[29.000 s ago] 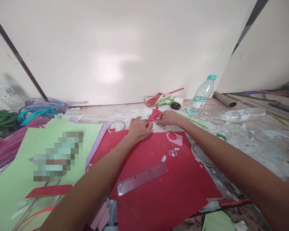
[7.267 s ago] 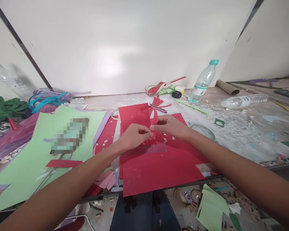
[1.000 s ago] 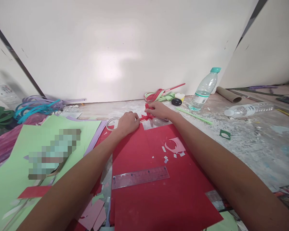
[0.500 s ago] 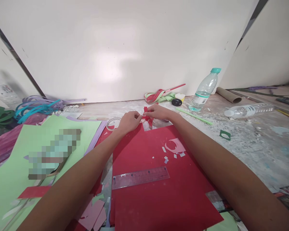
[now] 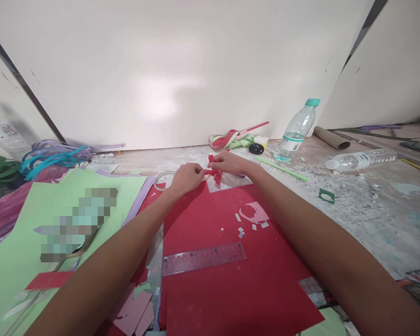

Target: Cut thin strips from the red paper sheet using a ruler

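Both hands meet beyond the far edge of a red paper sheet (image 5: 203, 219). My left hand (image 5: 189, 176) is closed, its thumb and fingertips pinching one end of a red paper strip (image 5: 209, 172). My right hand (image 5: 227, 163) is closed on the same red strips, with one piece standing up above its fingers and another hanging below. How the strips join is hidden by the fingers. A roll of tape (image 5: 165, 180) lies just left of my left hand. Nearer to me, a clear ruler (image 5: 205, 258) and a pink paper offcut (image 5: 255, 213) rest on the red sheet.
Green paper (image 5: 17, 233) with a blurred-out object lies left. A part-filled bottle (image 5: 294, 135) stands at right, near a bottle on its side (image 5: 362, 161) and a cardboard tube (image 5: 332, 138). Coiled paper strips (image 5: 226, 139) and a black-lidded jar (image 5: 257, 148) sit by the white wall (image 5: 126, 70).
My left hand has eased slightly away from the right, and a little more of the red strip shows between them. Otherwise the scene is nearly the same.
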`<move>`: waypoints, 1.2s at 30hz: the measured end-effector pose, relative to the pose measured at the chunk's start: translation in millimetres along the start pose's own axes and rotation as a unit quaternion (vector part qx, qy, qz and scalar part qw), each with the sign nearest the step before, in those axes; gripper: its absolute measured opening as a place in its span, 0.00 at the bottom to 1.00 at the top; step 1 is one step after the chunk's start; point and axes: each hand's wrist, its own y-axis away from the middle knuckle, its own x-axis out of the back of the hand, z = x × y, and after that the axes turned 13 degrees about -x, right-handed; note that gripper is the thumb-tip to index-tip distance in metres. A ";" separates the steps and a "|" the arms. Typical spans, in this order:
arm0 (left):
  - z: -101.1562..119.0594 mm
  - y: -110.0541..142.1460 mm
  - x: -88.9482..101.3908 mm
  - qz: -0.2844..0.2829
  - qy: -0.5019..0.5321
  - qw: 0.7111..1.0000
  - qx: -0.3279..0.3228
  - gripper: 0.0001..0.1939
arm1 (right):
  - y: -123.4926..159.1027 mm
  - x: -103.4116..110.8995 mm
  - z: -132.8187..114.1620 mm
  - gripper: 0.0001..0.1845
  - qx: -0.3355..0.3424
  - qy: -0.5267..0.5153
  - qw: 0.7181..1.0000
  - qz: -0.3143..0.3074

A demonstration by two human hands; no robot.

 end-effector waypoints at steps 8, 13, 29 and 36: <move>-0.5 -2.7 1.5 -0.009 0.078 0.997 0.024 0.15 | 3.8 2.3 -2.3 0.12 -0.005 0.020 1.000 -0.006; -2.2 -4.5 3.1 -0.003 0.110 0.993 0.043 0.15 | 0.3 -2.8 -4.4 0.02 0.012 0.024 0.999 -0.019; 8.4 0.1 0.0 -0.032 0.090 0.995 0.007 0.24 | -8.5 -3.5 4.4 0.06 0.036 0.030 0.994 0.104; -7.6 -1.3 6.0 0.006 -0.040 0.999 -0.017 0.27 | 0.8 5.1 -8.9 0.17 -0.011 -0.020 1.000 -0.004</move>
